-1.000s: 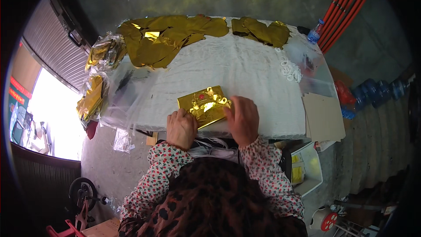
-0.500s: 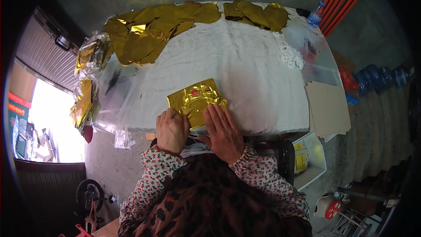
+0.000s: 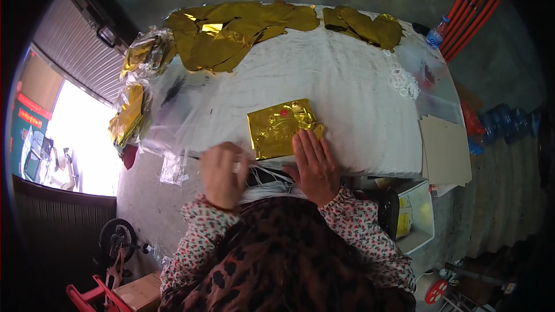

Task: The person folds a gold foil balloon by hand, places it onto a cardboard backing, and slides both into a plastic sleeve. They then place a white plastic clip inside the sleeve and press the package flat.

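The left hand (image 3: 222,176), blurred at the packet's eight o'clock, bends its fingers; their hold I cannot tell. The shiny, creased gold foil packet (image 3: 272,133), red spot (image 3: 284,113) toward twelve, lies near the six-o'clock edge of the white-covered table (image 3: 358,104). The right hand (image 3: 315,164) lays extended fingers flat at four. Room runs from ten to two.

Left fingers (image 3: 222,155) blurred — right fingers (image 3: 309,145) flat.

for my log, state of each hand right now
Left hand: blurred, cannot tell whether open or closed.
Right hand: open, laid on the gold foil packet.
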{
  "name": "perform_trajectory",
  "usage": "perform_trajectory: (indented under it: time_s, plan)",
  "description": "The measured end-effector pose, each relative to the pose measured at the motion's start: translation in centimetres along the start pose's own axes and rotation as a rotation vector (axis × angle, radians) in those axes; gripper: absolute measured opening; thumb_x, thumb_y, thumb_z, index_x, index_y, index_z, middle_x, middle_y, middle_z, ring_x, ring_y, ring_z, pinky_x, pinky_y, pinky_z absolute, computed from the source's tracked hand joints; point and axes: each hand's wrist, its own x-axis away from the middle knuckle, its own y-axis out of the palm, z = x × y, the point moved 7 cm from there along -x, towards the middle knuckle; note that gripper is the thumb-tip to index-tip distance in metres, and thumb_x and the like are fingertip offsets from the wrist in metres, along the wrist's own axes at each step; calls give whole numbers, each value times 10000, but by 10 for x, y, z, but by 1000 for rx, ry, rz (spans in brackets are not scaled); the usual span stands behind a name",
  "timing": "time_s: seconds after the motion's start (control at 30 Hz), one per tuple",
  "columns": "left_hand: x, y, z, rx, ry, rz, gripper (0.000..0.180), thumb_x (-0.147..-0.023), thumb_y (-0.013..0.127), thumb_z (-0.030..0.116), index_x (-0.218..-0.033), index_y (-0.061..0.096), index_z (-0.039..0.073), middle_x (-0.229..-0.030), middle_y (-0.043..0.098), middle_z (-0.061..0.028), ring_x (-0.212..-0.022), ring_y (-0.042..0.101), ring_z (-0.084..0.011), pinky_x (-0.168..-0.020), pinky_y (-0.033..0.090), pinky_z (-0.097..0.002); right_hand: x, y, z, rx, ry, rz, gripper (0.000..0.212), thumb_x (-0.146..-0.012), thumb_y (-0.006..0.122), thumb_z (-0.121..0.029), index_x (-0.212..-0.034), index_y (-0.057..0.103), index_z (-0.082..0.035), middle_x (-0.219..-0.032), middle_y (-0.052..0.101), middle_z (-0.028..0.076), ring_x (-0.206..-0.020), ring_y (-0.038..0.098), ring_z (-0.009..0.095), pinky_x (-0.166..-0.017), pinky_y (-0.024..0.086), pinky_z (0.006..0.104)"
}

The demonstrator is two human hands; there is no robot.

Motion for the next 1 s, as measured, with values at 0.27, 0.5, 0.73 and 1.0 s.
perform_trajectory:
  time_s: [0.27, 0.5, 0.73, 1.0]
  plan:
    - [24, 63, 38, 21, 188, -265, 454, -836, 571, 125, -1270, 536, -2, -1326, 532, -154, -1273, 479, -311, -1062, 379, -440, -1, 7, -4, 82, -35, -21, 638, -874, 591, -366, -1347, 428, 30, -1392, 449, 181, -1304, 422, 320, -1079, 331, 461]
    - [20, 41, 7, 105, 286, -316, 435, -793, 564, 98, -1218, 577, 5, -1281, 566, -145, -1238, 516, -295, -1037, 409, -445, -4, -3, -3, 24, -7, -30, 638, -869, 600, -371, -1336, 444, 35, -1384, 456, 193, -1296, 435, 328, -1071, 342, 467]
    - [-7, 23, 10, 46, 438, -205, 297, -739, 582, 98, -1022, 627, 20, -1031, 648, -81, -1008, 619, -236, -967, 466, -409, -7, -11, -5, -63, 30, 89, 526, -870, 622, -325, -1261, 522, 12, -1293, 545, 169, -1239, 495, 312, -1055, 357, 470]
    - [-57, -26, 55, 102, 484, 123, 274, -753, 618, 69, -1025, 604, 37, -985, 632, -87, -956, 608, -289, -976, 452, -412, -9, -34, 14, -217, 58, 332, 219, -891, 624, -145, -1048, 633, 7, -970, 689, 87, -886, 657, 233, -938, 454, 408]
